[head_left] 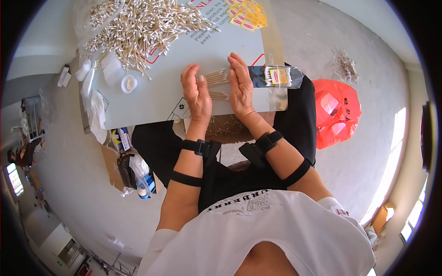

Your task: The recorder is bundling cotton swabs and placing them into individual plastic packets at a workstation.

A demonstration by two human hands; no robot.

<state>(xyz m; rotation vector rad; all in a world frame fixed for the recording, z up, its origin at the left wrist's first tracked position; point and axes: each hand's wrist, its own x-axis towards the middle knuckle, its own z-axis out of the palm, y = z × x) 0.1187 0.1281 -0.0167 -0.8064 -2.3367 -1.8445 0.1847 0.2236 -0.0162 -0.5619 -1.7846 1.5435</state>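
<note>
Cotton swabs lie in a loose bundle on the grey board, between my two palms. My left hand stands on edge at their left ends, fingers stretched out. Facing it at the right ends is my right hand, its fingers straight and close together. A lower group of swabs lies nearer to me, also between the palms. Just right of my right hand, a flat pack of swabs with a yellow label rests on a clear plastic sleeve.
A large heap of cotton swabs covers the far left of the board. Yellow labels lie far right. A small round tub sits left. A cardboard box with swabs is below the near edge; a red plastic bag is at right.
</note>
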